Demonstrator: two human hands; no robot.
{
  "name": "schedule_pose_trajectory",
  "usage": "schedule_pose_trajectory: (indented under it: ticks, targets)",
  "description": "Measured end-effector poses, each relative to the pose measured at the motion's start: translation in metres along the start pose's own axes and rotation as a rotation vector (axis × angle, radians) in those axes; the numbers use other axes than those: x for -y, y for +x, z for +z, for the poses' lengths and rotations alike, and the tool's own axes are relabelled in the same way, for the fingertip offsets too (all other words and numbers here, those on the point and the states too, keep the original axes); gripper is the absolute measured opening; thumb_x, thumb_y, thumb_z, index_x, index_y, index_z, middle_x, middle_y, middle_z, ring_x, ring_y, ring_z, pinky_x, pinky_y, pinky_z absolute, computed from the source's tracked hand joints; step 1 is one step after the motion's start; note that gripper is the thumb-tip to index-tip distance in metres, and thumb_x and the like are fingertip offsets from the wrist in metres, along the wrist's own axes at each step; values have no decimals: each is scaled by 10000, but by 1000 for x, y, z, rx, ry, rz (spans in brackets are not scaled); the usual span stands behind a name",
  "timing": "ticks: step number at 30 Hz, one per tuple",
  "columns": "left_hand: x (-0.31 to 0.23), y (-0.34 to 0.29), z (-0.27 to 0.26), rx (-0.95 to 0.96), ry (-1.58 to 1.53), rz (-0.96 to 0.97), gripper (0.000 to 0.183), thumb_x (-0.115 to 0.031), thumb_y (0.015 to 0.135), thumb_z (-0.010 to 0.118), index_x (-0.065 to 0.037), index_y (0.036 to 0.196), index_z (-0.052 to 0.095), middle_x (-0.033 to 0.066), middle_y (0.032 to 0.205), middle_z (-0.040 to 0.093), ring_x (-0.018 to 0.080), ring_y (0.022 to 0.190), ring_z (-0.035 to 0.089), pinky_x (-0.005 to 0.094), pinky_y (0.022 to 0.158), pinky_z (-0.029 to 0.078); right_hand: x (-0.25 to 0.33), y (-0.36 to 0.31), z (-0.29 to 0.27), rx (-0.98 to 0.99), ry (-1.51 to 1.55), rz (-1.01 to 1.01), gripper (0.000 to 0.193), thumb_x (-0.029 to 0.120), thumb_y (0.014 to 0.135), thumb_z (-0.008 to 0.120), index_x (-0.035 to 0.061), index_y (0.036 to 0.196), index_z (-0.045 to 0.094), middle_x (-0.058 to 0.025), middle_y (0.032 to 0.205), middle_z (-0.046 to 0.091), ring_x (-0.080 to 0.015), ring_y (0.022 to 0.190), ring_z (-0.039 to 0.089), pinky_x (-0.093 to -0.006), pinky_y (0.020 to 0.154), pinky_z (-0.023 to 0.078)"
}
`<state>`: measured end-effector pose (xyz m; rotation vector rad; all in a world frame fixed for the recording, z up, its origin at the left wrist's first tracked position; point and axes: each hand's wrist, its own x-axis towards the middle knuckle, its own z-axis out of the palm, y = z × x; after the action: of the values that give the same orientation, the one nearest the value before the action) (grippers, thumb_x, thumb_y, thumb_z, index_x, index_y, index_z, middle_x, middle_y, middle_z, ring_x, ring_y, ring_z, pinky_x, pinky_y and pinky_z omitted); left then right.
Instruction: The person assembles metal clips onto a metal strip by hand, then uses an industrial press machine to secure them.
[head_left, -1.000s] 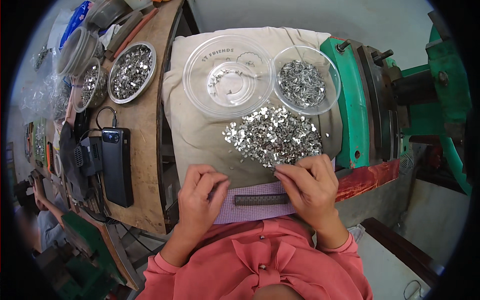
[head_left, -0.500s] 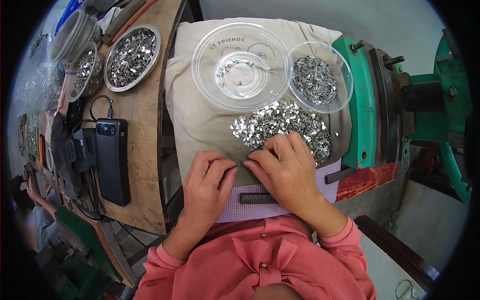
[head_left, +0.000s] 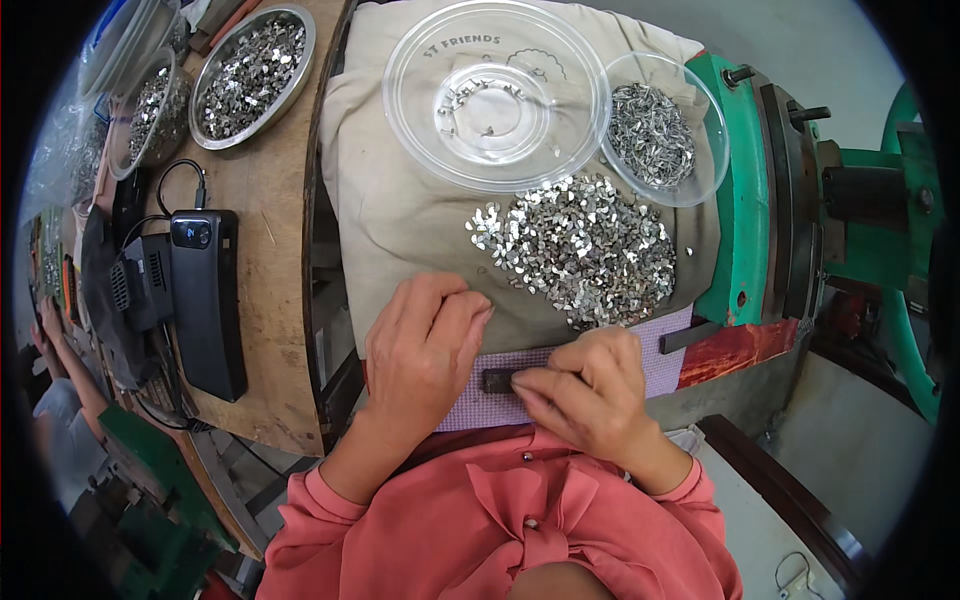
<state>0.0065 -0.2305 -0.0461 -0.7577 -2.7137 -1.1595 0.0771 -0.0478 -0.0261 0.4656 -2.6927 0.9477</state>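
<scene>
My right hand (head_left: 598, 388) is closed in a pinch over a short dark notched bar (head_left: 497, 381) on a purple checked mat (head_left: 468, 408). Its thumb and fingertips cover the bar's right part; whatever they pinch is too small to make out. To the left, my left hand (head_left: 425, 335) hovers over the beige cloth (head_left: 375, 235), thumb and fingers drawn together, their tips partly hidden. Beyond both hands lies a heap of small shiny metal pieces (head_left: 590, 250). A wide clear plastic tub (head_left: 400, 105) holding a few small pieces and a smaller clear bowl (head_left: 718, 165) of thin metal pieces stand behind it.
At right is a green machine vise (head_left: 738, 215) with a dark bar (head_left: 692, 337) beside it. The wooden bench (head_left: 275, 330) at left carries a black power bank (head_left: 208, 310), cables and a metal dish (head_left: 303, 85) of metal pieces. Another person's arm (head_left: 75, 365) shows at far left.
My right hand has drawn back from the heap's edge toward me, onto the dark notched bar. The left hand stays near its place, now apart from the right. The whole view has shifted slightly.
</scene>
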Motion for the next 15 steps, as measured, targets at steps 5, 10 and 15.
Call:
schedule_pose_trajectory:
  ticks: [5, 10, 15]
  targets:
    - [-4, -23, -15, 97, -110, 17, 194, 4, 729, 780, -34, 887, 674, 94, 916, 606, 293, 797, 597, 381, 670, 485, -3, -8, 2, 38, 36, 27, 239, 133, 673, 833, 140, 895, 746, 13, 865, 579, -208, 842, 536, -352, 744, 405]
    - [-12, -39, -19, 174, -146, 66, 216, -15, 706, 794, -53, 880, 673, 75, 920, 607, 275, 799, 593, 369, 673, 475, -11, 21, -3, -14, -32, 54, 205, 127, 703, 814, 140, 895, 744, 12, 861, 589, -223, 847, 543, -366, 747, 403]
    - [-12, -38, -17, 201, -126, 100, 219, -26, 693, 800, -57, 862, 666, 75, 922, 613, 274, 793, 597, 372, 684, 474, -17, 58, 19, -47, -205, -5, 230, 140, 719, 790, 112, 934, 713, -9, 902, 585, -237, 904, 557, -391, 806, 418]
